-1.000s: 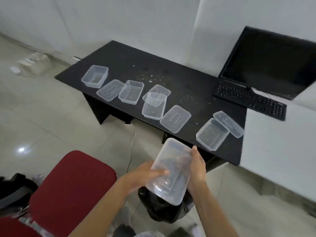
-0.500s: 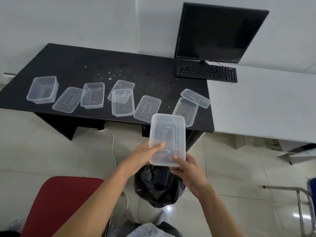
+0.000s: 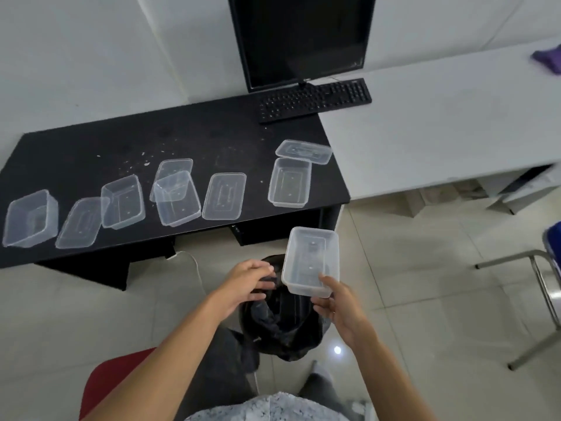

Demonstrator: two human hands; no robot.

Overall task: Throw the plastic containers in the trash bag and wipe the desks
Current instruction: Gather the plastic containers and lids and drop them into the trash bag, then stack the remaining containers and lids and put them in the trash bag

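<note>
The held plastic container [image 3: 311,259] is a clear, shallow rectangular tub with rounded corners and a rolled rim, its open side turned up to the camera and nothing but faint moulding marks on its floor. The right grip [image 3: 340,308] pinches its near short end, thumb on the rim and fingers curled beneath. It hangs in the air in front of the black worktop [image 3: 91,153], above the far edge of the black trash bag [image 3: 282,329] that stands on the floor tiles. The bag's mouth is open and crumpled; its contents cannot be made out.

The left grip [image 3: 249,284] holds nothing, fingers loosely spread over the bag's left rim, just apart from the tub.

Along the front of the black worktop lie more clear pieces, all empty — a tub at the far left [image 3: 30,218], a flat lid [image 3: 80,223], a second tub [image 3: 123,202] overlapping that lid's edge, a tilted tub [image 3: 176,199] resting on another lid [image 3: 176,168], a lone lid [image 3: 224,196], then a tub [image 3: 290,182] with a lid [image 3: 303,151] touching its far end. Pale crumbs [image 3: 145,159] dot the surface behind them.
</note>
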